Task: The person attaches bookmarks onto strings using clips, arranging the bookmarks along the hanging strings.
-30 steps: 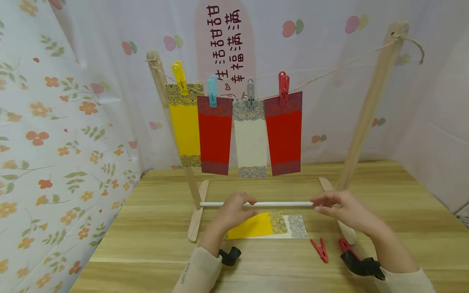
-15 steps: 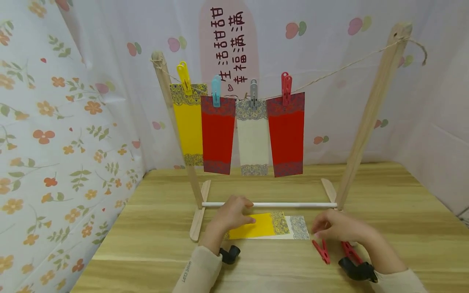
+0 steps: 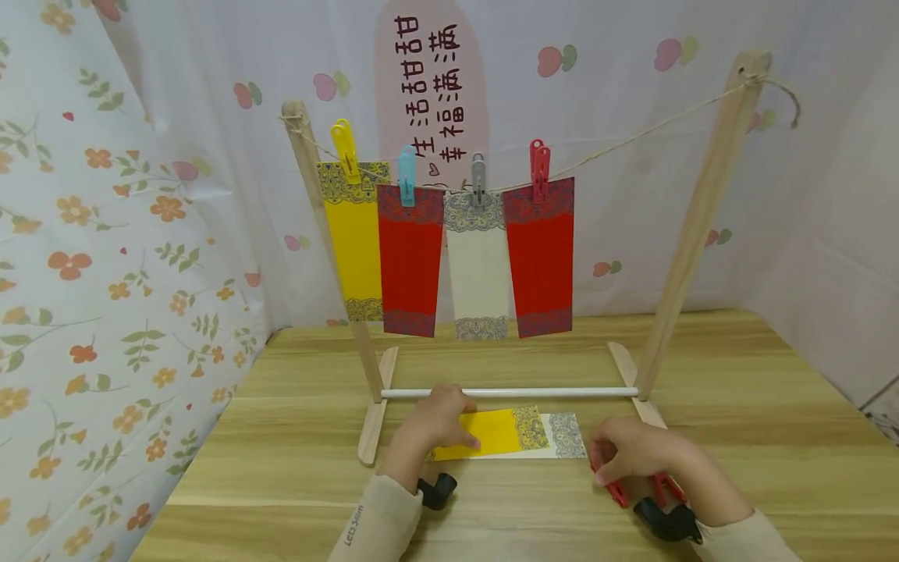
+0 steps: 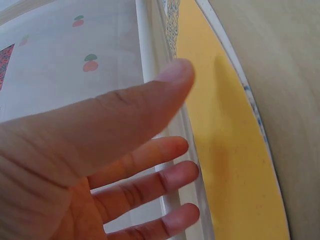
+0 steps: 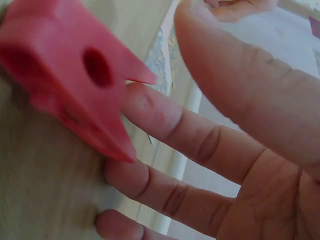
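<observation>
In the head view my right hand is low over the table, its fingertips right at a red clothespin and partly hiding it. The right wrist view shows its thumb apart from its fingers. A second red clothespin lies beside this hand, near the wrist. My left hand hovers by a yellow patterned card, thumb and fingers spread with nothing between them in the left wrist view. That yellow card lies overlapping a white patterned card on the table.
Two wooden posts stand joined by a white rod and a twine line. From the line hang a yellow card, two red cards and a white card, each clipped with a clothespin. Patterned cloth is behind.
My right hand has come down from near the right end of the rod to the red clothespin. My left hand has dropped slightly toward the yellow card.
</observation>
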{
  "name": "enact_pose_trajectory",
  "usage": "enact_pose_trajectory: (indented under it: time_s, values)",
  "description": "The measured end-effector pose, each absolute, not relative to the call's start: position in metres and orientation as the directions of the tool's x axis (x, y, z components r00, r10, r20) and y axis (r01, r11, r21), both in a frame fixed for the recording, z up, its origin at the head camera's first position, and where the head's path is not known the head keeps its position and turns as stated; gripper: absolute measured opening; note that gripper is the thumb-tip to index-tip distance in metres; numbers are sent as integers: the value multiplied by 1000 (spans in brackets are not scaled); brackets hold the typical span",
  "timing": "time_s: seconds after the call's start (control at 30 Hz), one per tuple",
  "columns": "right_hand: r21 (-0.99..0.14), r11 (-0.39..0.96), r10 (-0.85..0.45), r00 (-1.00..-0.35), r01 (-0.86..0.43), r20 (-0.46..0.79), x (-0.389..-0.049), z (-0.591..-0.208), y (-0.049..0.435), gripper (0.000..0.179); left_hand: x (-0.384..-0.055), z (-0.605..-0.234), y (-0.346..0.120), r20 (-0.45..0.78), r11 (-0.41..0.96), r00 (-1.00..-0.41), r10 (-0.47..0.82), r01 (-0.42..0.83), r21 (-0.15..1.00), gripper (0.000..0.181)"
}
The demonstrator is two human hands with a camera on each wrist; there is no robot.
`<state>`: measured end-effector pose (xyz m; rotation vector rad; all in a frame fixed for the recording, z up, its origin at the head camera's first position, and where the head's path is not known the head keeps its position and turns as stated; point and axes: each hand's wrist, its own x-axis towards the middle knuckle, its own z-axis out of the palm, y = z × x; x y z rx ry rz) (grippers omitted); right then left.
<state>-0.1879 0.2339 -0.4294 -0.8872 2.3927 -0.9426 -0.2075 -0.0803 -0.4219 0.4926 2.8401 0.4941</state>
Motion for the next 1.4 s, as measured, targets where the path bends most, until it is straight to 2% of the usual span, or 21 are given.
enact_pose_trajectory:
  time_s: [0.17,0.27,0.5,0.7,0.8,1.4]
  values:
    - [-586,658,-657,-741,-473,-141,-185,-428,230,26,-206,-422,-80,-179,901,-927,328,250,356,58]
    - [-552,687,-638,-756,-472,-146,-183,-428,229,26,-205,-422,-80,-192,909,-928,319,242,340,62]
    - [-571,692,-618,-771,-442,-152,-180,-429,225,23,-202,-422,-78,-198,922,-921,336,278,269,69]
    - [-625,659,-626,-766,-417,-149,-180,-429,226,21,-199,-423,-75,-194,925,-916,352,308,224,67]
    - [-615,670,-616,-774,-415,-149,-181,-429,227,23,-199,-423,-74,-188,924,-915,357,317,216,67]
    - [-636,667,-575,-810,-387,-110,-189,-427,231,32,-197,-421,-78,-220,901,-897,384,311,304,64]
